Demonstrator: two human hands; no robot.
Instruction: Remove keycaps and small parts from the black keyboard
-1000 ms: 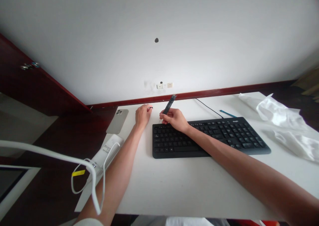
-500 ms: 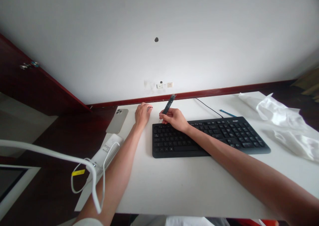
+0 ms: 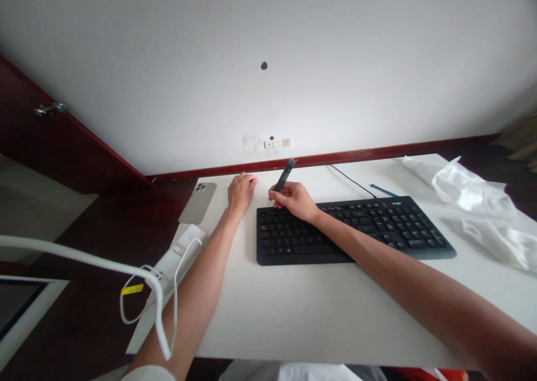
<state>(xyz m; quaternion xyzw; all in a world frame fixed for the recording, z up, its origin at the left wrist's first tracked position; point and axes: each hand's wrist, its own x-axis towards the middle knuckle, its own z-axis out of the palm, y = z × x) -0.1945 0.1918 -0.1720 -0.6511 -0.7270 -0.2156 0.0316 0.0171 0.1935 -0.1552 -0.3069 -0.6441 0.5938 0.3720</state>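
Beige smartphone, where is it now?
In the head view, the beige metal smartphone lies face down at the left edge of the white desk, just left of the left hand and beyond a white labelled package.

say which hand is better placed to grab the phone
Left, probably: the left hand looks empty and rests beside the flat silver smartphone, while the right hand grips a slim dark stick.

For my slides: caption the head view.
Right hand grips a dark stick beside a black keyboard; left hand rests on the desk.
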